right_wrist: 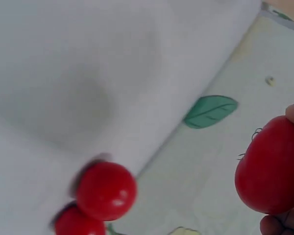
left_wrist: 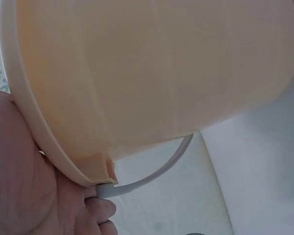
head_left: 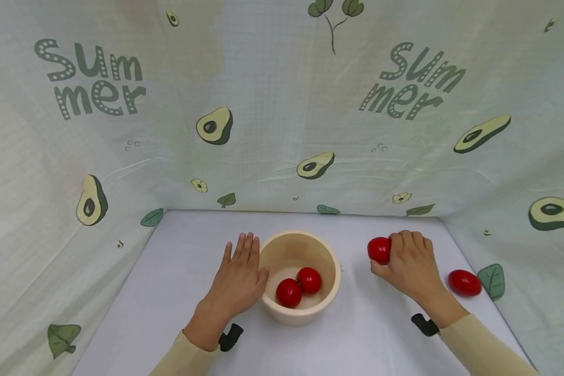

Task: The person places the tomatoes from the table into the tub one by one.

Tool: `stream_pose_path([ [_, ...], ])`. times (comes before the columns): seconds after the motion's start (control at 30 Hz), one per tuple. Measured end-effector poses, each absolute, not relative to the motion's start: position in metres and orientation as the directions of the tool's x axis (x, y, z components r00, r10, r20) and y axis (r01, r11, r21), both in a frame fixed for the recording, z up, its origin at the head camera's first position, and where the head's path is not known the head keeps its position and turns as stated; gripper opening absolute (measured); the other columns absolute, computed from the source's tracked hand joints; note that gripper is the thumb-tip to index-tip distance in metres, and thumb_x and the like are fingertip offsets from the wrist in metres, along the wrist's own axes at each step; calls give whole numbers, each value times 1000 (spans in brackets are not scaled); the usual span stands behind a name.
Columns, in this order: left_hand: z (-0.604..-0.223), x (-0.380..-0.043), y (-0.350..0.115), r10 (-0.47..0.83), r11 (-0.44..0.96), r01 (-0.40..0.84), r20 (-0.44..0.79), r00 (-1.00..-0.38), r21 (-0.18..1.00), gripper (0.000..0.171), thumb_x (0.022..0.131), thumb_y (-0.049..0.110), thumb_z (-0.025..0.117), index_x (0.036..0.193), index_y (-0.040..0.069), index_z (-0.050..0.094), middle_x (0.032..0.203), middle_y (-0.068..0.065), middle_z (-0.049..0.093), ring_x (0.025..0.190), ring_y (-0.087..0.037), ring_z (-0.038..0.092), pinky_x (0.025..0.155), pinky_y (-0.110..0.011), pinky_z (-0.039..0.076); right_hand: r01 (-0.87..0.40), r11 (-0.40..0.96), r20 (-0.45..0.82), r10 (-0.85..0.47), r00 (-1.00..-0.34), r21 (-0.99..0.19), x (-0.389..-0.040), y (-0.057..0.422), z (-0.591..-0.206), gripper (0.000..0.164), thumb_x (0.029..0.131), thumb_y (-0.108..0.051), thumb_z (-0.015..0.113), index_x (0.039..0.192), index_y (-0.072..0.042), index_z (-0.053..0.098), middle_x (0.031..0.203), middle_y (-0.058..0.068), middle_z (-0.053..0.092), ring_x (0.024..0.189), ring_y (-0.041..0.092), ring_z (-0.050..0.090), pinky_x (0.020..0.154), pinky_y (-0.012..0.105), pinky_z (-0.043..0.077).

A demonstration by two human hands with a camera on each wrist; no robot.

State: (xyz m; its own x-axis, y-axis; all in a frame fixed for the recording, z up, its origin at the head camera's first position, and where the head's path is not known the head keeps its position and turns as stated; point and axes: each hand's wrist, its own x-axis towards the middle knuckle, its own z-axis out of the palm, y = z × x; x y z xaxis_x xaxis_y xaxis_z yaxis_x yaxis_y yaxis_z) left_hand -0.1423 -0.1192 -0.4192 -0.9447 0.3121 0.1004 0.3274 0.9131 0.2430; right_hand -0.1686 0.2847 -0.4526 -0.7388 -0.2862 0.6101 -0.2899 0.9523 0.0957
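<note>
A cream-coloured bucket (head_left: 331,292) stands on the white table with two red tomatoes (head_left: 289,293) lying inside it. My left hand (head_left: 237,279) lies along the bucket's left rim, its fingers straight. From the left wrist view, the palm (left_wrist: 24,181) is against the bucket's rim, beside the grey handle (left_wrist: 152,175). To the right of the bucket, my right hand (head_left: 411,263) grips another red tomato (head_left: 378,250) between thumb and fingers. This held tomato (right_wrist: 272,169) looks oval in the right wrist view, with the fingers partly out of frame.
One more red tomato (head_left: 465,283) lies near the table's right edge, beside my right wrist. The right wrist view shows two tomatoes (right_wrist: 106,191) close together on the table. A curtain (head_left: 268,89) printed with avocados and leaves encloses the table's back and sides.
</note>
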Motion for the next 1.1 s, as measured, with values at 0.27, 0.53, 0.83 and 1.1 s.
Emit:
stream_pose_path([
  [0.27,-419,-143,-119,318,918,332,101,-943,218,71,110,39,47,162,-6,31,172,-24,26,162,-39,19,131,-60,14,-405,914,624,-336,-705,35,-174,211,-390,70,73,-48,78,109,8,59,100,26,62,94,42,54,78,55,45],
  [0.53,-423,-145,-117,314,920,326,89,-945,218,71,110,40,45,162,-6,30,172,-24,25,162,-40,18,131,-60,14,-616,783,515,-563,-647,82,-178,147,-387,62,78,-53,74,109,-1,62,103,13,62,99,29,54,83,45,47],
  [0.83,-423,-143,-116,312,919,331,118,-943,212,70,110,38,46,161,-8,33,170,-27,28,161,-41,23,130,-60,18,-683,723,413,-656,-631,105,-180,127,-415,61,80,-57,73,110,-4,64,100,6,62,98,23,54,85,39,47],
  [1.1,-423,-144,-115,308,922,328,125,-943,205,70,110,38,47,160,-9,33,169,-27,29,161,-41,24,130,-60,20,-657,749,359,-639,-680,90,-181,126,-425,60,83,-57,72,112,-4,64,102,7,62,99,23,52,86,38,46],
])
